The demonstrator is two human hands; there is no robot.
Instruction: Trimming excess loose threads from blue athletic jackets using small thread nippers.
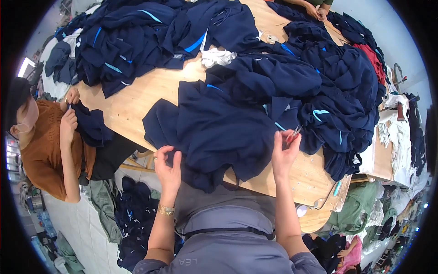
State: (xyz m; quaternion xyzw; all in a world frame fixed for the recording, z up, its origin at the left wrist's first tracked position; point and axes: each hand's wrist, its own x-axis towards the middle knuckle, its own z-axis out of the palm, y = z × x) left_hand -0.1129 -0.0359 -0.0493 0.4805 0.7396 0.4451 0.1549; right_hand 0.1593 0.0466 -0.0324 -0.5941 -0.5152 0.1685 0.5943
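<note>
A navy blue garment (223,123) lies spread in front of me on the wooden table, its lower edge hanging over the table's near side. My left hand (168,170) is beside its left near edge, with thumb and fingers apart and nothing seen between them. In my right hand (285,153) are small thread snips (293,135) with red on the handle and metal blades pointing up and away. That hand is at the garment's right side, near a light blue trim strip (279,126). Whether it touches the cloth is hard to tell.
Heaped navy garments (342,86) cover the right of the wooden table (132,102), with another heap (137,41) at the far left. A white crumpled cloth (218,58) lies between. One co-worker (50,141) holds dark cloth at left; another's hands (317,11) show at the far edge.
</note>
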